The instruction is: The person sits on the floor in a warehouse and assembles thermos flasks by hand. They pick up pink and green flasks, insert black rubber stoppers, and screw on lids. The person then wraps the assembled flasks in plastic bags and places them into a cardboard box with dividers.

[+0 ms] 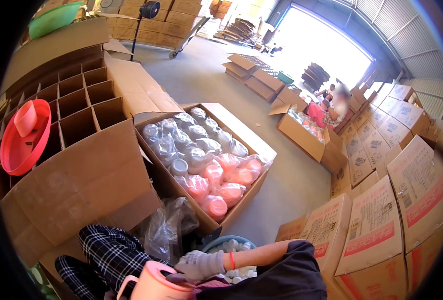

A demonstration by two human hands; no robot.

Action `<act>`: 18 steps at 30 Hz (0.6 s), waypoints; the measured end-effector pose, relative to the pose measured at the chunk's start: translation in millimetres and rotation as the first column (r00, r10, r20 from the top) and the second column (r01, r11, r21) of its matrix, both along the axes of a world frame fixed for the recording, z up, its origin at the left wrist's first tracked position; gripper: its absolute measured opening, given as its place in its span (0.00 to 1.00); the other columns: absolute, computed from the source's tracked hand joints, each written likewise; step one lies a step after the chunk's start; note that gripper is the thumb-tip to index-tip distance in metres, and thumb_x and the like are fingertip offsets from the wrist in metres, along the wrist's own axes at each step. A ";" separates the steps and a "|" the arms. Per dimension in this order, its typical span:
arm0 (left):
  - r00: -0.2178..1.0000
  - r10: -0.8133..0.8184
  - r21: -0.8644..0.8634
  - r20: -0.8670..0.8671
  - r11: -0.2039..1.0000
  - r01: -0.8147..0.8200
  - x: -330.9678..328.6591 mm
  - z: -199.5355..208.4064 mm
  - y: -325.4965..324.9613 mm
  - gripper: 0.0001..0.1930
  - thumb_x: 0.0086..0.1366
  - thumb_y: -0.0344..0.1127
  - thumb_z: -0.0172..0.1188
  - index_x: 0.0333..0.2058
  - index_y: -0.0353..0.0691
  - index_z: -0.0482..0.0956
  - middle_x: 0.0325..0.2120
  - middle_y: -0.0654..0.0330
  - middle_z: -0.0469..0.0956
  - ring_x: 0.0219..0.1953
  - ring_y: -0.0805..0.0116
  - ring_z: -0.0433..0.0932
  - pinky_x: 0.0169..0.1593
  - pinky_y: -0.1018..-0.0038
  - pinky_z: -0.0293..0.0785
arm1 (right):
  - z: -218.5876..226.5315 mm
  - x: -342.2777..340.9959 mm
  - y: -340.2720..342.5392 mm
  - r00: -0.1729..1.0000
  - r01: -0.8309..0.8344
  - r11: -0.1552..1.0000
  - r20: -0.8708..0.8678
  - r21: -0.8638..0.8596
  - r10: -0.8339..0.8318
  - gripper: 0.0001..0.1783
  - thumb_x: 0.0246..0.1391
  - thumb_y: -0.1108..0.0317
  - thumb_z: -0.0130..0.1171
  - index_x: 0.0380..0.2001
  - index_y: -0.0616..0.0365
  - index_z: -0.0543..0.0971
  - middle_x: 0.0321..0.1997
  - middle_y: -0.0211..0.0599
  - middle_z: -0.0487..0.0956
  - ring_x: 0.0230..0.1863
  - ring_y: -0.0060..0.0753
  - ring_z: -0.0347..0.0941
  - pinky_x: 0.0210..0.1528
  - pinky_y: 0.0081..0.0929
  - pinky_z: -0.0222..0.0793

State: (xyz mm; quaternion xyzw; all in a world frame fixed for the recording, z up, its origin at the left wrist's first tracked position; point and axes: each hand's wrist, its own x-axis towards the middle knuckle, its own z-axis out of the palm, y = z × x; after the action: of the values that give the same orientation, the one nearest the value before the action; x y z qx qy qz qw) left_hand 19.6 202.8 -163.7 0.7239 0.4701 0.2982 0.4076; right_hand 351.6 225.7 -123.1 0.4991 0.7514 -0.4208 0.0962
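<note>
The right grip (200, 265), in grey fabric glove, touches the top of the pink plastic pitcher with handle (156, 286), at its lower left; whether it pinches, I cannot tell. Loose hold could let the pitcher slip.

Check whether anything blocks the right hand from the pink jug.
Nothing visible does. The gloved right hand is over the top of the pink jug, its fingers at the rim, with no other object showing between them. The blue basin shows beyond the wrist, out of the way.
</note>
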 end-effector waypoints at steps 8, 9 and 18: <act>0.966 0.238 -0.298 0.105 0.934 -0.198 11.0 15.1 -4.9 0.19 0.66 0.37 0.56 0.52 0.30 0.76 0.46 0.48 0.78 0.45 0.59 0.78 0.48 0.64 0.74 | -17.7 -22.8 3.8 0.444 0.326 0.916 -0.894 0.232 0.068 0.30 0.70 0.53 0.35 0.68 0.60 0.60 0.73 0.52 0.52 0.75 0.53 0.45 0.73 0.48 0.40; 0.970 0.219 -0.264 0.109 0.947 -0.184 15.8 24.0 -2.4 0.19 0.67 0.37 0.56 0.52 0.30 0.76 0.46 0.48 0.78 0.45 0.59 0.78 0.48 0.64 0.74 | -15.7 -26.4 5.7 0.334 0.271 0.946 -0.939 0.175 0.078 0.29 0.70 0.54 0.37 0.67 0.60 0.61 0.73 0.50 0.53 0.75 0.49 0.46 0.74 0.46 0.40; 0.999 -0.007 0.332 0.045 0.943 -0.009 45.6 74.0 39.5 0.22 0.66 0.43 0.52 0.47 0.29 0.79 0.40 0.53 0.81 0.43 0.59 0.79 0.53 0.65 0.72 | -67.9 -35.1 58.9 0.669 0.526 0.778 -0.732 0.344 -0.128 0.27 0.69 0.56 0.41 0.64 0.63 0.65 0.68 0.48 0.63 0.70 0.43 0.55 0.72 0.37 0.50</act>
State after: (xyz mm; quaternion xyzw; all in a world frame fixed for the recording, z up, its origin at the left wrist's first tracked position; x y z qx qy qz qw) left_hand 65.2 242.3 -89.6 0.7751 0.4039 0.3898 0.2901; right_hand 316.5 284.6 -190.9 0.4503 0.7114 -0.3578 -0.4039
